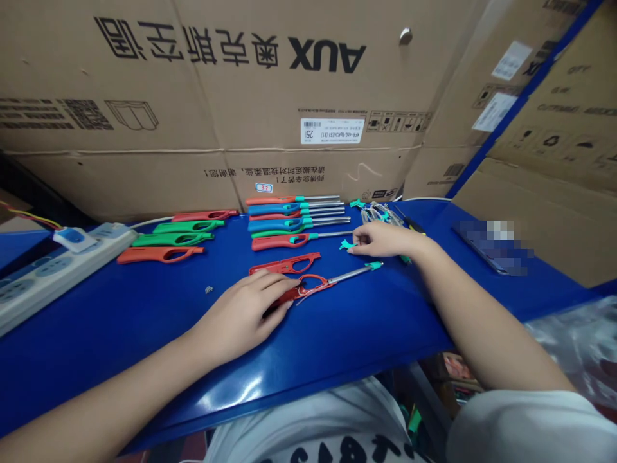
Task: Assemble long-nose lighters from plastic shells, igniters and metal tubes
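Observation:
My left hand (250, 310) is closed over the handle end of an opened red gas lighter (315, 283), thumb on its near side. A thin wire hangs from this half casing, and a metal tube (351, 273) runs right from it, with a teal piece (374, 265) at the tip. Directly behind lies the other red casing half (284, 263). My right hand (380, 241) pinches a small teal trigger (346, 245) just above the table. Beside that hand is a pile of clear and metal parts with teal pieces (383, 213).
Several lighters (277, 225) with metal tubes lie in a row at the back. Green and red casings (176, 240) rest to their left, near a white power strip (62, 267). Tiny metal bits (209, 290) lie left of centre. A dark phone-like slab (486, 247) sits at right. Cardboard (202, 116) walls the back.

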### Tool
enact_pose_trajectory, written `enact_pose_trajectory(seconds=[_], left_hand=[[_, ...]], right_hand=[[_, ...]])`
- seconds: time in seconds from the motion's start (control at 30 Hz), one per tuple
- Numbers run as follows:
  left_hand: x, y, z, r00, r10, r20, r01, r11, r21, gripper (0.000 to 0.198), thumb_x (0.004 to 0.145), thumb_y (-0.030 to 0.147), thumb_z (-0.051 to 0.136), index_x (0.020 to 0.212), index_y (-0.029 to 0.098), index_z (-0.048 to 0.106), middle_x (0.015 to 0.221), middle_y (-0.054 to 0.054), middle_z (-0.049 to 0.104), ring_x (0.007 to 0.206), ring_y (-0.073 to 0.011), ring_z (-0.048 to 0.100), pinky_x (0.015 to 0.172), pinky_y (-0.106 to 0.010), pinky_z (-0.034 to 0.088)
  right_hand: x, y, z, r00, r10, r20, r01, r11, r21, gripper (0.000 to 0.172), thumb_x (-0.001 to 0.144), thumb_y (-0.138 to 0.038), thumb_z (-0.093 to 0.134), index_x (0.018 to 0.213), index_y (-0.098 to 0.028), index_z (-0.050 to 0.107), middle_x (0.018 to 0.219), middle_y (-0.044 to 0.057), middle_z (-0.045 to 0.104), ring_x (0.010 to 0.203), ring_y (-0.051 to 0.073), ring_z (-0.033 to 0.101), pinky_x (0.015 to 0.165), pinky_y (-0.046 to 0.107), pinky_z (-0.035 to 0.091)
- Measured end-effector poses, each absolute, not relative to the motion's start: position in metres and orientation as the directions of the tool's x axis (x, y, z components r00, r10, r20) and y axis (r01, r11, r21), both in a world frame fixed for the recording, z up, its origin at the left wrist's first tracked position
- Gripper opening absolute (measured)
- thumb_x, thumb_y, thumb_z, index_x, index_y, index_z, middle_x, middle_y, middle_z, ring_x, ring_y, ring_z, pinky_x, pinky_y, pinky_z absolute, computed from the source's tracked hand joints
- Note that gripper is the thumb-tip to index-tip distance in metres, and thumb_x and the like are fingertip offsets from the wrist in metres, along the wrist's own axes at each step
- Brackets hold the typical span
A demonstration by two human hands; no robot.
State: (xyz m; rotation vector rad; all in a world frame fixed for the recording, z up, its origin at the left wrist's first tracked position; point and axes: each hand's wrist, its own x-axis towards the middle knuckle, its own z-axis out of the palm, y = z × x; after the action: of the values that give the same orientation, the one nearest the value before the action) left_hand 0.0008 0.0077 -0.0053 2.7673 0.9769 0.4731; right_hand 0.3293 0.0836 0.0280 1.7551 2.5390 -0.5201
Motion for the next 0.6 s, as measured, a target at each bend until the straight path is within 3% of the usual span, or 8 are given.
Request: enact_pose_trajectory(seconds=[0.23, 0.37, 0.6], left_hand=[[0.001, 0.009, -0.007, 0.723, 0.639, 0.262, 0.574, -0.767, 0.287, 0.034, 0.099, 0.025, 0.052, 0.132, 0.023, 0.061, 0.131, -0.009, 0.067, 0.121, -0.0261, 0.062, 0.104, -0.044, 0.051], [0.0, 0.01, -0.01, 0.711, 0.642, 0.287, 0.562, -0.764, 0.317, 0.031, 0.101, 0.025, 0.051, 0.129, 0.023, 0.063, 0.128, -0.009, 0.068, 0.119, -0.0255, 0.063, 0.104, -0.044, 0.051], [0.001, 0.011, -0.011, 0.688, 0.661, 0.3, 0.555, -0.746, 0.369, 0.03, 0.099, 0.02, 0.054, 0.126, 0.022, 0.064, 0.125, -0.008, 0.069, 0.117, -0.0246, 0.063, 0.102, -0.042, 0.052]], right_hand=[[0.334, 0.083, 0.032, -0.404, 0.905, -0.135, 0.891, 0.356, -0.281, 0.023, 0.081, -0.04, 0.066, 0.093, -0.02, 0.064, 0.084, 0.003, 0.068, 0.069, 0.016, 0.057, 0.062, 0.026, 0.039], [0.329, 0.081, 0.031, -0.461, 0.877, -0.134, 0.862, 0.408, -0.301, 0.012, 0.084, -0.03, 0.059, 0.085, -0.019, 0.064, 0.081, 0.004, 0.068, 0.068, 0.015, 0.056, 0.061, 0.025, 0.039], [0.324, 0.075, 0.036, -0.528, 0.849, -0.03, 0.788, 0.477, -0.39, 0.025, 0.088, -0.041, 0.06, 0.083, -0.018, 0.068, 0.078, 0.004, 0.068, 0.067, 0.015, 0.056, 0.061, 0.025, 0.039]])
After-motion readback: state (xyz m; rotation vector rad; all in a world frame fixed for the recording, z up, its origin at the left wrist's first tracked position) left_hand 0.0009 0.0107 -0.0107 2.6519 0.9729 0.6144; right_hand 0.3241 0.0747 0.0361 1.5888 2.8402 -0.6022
